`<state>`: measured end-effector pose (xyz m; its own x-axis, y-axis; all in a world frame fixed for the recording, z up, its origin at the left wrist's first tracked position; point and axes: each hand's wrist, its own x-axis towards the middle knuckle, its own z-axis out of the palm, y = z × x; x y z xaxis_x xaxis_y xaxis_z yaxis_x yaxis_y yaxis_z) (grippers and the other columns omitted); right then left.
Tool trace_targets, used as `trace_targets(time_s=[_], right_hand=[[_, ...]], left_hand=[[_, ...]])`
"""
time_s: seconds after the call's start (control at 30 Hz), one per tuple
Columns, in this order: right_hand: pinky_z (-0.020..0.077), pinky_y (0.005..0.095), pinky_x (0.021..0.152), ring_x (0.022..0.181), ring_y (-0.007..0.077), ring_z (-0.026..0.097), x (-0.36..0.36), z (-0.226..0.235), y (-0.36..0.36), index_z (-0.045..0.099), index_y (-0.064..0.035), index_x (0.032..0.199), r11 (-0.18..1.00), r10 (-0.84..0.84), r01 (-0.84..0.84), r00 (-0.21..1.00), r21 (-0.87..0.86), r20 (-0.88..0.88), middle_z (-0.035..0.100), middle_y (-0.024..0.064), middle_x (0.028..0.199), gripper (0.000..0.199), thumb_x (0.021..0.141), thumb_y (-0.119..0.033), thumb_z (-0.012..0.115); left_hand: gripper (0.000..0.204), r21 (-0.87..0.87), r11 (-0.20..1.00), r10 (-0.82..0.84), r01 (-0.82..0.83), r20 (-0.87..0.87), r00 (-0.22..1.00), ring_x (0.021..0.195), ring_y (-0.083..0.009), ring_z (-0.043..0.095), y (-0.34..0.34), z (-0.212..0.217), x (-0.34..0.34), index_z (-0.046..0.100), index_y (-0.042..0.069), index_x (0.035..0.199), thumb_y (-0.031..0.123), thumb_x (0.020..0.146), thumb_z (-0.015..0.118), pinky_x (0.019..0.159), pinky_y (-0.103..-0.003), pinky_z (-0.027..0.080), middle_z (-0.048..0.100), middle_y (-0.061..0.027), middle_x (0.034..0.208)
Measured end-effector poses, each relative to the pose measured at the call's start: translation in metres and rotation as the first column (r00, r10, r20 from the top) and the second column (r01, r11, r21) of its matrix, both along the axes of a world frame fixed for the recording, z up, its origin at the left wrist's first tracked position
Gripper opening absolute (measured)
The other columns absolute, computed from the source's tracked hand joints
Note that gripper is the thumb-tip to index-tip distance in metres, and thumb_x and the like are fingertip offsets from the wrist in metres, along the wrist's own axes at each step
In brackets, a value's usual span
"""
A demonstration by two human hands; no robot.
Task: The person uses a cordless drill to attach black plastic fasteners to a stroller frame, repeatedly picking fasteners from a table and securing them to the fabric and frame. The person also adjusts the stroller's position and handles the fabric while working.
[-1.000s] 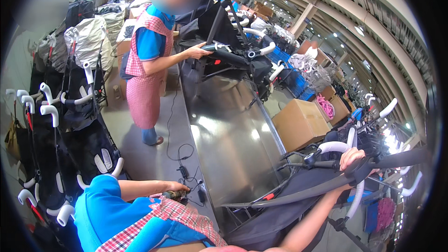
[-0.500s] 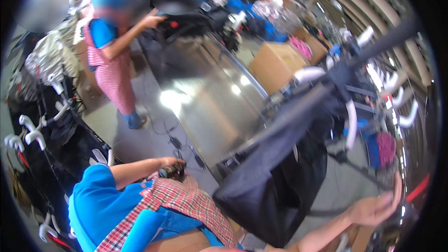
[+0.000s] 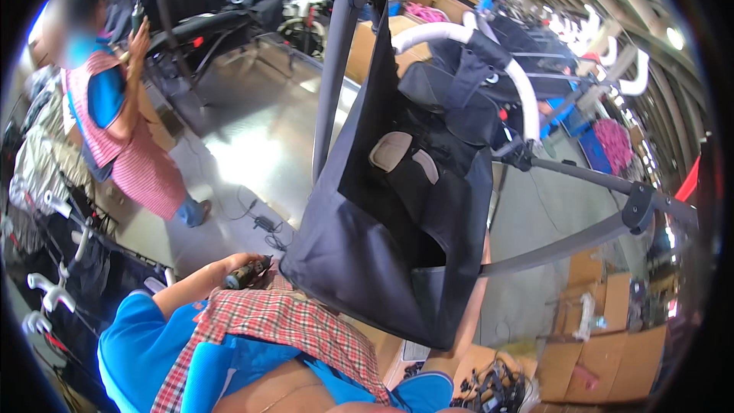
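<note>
At the lower left my left hand (image 3: 238, 266) is closed round a dark electric screwdriver (image 3: 246, 274), held low beside the plaid apron. Directly in front of me stands a stroller (image 3: 367, 252) with grey frame tubes, a black fabric seat and a curved white foam bar (image 3: 527, 103). Light pads (image 3: 391, 151) show on the straps inside the seat. My right forearm (image 3: 463, 321) goes up behind the stroller's fabric; the right hand is hidden there, so its fingers do not show.
A co-worker (image 3: 126, 130) at the far left holds up a similar tool by a metal-topped table (image 3: 252, 122) bearing another stroller. Strollers with white handles (image 3: 53, 291) crowd the left. Cardboard boxes (image 3: 604, 367) lie at lower right. A cable (image 3: 267, 223) runs over the floor.
The stroller has turned and come upright, so its seat now shows. My right hand, stretched out at the right before, has gone behind the fabric. The co-worker now raises a tool.
</note>
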<state>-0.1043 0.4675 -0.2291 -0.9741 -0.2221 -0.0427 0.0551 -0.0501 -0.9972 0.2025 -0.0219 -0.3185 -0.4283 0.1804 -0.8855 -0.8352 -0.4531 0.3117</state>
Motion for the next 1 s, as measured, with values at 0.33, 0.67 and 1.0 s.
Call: trace_targets(time_s=[0.33,0.67,1.0], right_hand=[[0.0281,0.0368,0.111,0.136,0.0308,0.033,-0.006,-0.011,-0.261,0.025,0.0024,0.147,0.977,-0.181,0.163,0.976,-0.137,-0.123,0.03,0.0208,0.15,0.077,0.092,-0.036,0.062],[0.0253,0.0475,0.111,0.13,0.0434,0.033,-0.09,-0.052,-0.485,0.022,0.0065,0.145,0.977,-0.158,0.208,0.863,0.053,-0.479,0.032,0.0319,0.141,0.077,0.089,-0.025,0.064],[0.052,0.0328,0.082,0.093,0.0227,0.064,-0.102,-0.056,-0.486,0.05,0.0007,0.133,0.952,0.298,-0.235,0.857,0.197,-0.421,0.055,0.0214,0.126,0.06,0.088,-0.035,0.068]], left_hand=[[0.036,-0.031,0.999,0.036,-0.039,-0.084,0.996,0.07,-0.025,0.065,-0.029,-0.046,-0.019,0.064,0.003,0.104,0.036,0.095,0.049,0.065,-0.036,0.055,0.067,-0.0114,0.083],[0.038,-0.026,0.976,0.214,-0.217,-0.091,0.973,0.055,-0.0232,0.061,-0.095,0.01,-0.013,0.059,0.003,0.091,0.04,0.093,0.054,0.053,-0.035,0.053,0.063,-0.0115,0.072],[0.065,-0.062,0.986,-0.169,0.157,-0.372,0.913,0.058,-0.0148,0.058,-0.061,0.041,-0.095,0.034,0.013,0.144,0.035,0.089,0.062,0.051,-0.025,0.048,0.058,-0.0062,0.086]])
